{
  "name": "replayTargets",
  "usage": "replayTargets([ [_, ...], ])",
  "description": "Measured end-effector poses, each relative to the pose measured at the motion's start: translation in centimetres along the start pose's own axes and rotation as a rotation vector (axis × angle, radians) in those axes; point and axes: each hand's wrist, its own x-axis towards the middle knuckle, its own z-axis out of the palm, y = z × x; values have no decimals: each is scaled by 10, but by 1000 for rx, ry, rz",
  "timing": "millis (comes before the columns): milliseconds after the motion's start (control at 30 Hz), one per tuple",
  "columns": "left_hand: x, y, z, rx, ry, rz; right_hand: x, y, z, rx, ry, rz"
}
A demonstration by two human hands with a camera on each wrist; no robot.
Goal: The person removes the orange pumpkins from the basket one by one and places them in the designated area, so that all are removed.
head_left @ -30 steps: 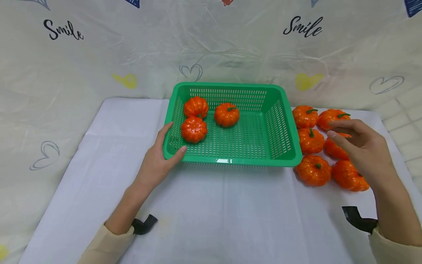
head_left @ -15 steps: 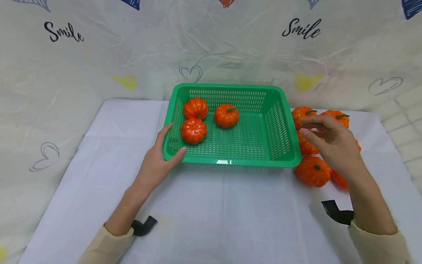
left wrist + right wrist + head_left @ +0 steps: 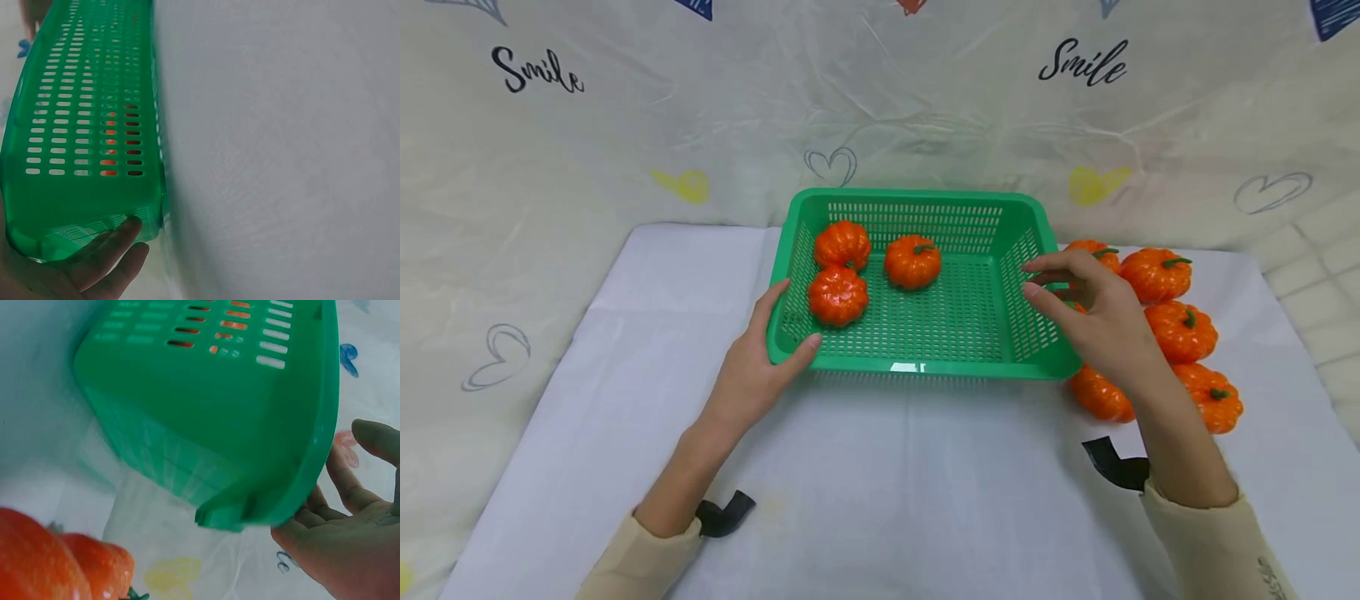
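Observation:
A green plastic basket (image 3: pixel 917 367) with slotted sides stands on the table, holding three small orange pumpkins, one of them a pumpkin (image 3: pixel 913 262) with a green stem. My left hand (image 3: pixel 747 354) grips its front left corner, thumb over the rim; in the left wrist view its fingers (image 3: pixel 115 250) lie along the outer wall. Over the basket's right rim hovers my right hand (image 3: pixel 1101 312), thumb and fingers apart with nothing between them. In the right wrist view those fingers (image 3: pixel 350 484) show beside the rim.
Several more orange pumpkins (image 3: pixel 1182 331) lie in two rows just right of the basket, partly hidden by the right hand and forearm. A white cloth (image 3: pixel 880 492) covers the table. Behind it hangs a pale printed sheet (image 3: pixel 925 100) reading "Smile".
My right hand has moved left, from above the right-hand pumpkins to over the basket's right rim. The left hand and the basket have stayed in place.

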Motion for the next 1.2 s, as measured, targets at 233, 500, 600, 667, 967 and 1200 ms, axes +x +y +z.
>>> replayTargets([
  [233,1,2,-3,10,9,7,7,-13,18,17,-71,-37],
  [500,0,1,-2,9,5,5,11,-25,40,72,-128,-71],
  [600,-1,0,-2,7,5,2,14,-29,48,95,-151,-75],
  [667,-1,0,-2,4,3,-2,17,-32,54,115,-164,-90],
  [967,-1,-1,-2,-11,-1,-7,27,-40,76,155,-238,-76],
  [1200,-1,0,-2,-13,-7,-8,33,-42,88,154,-268,-67],
])
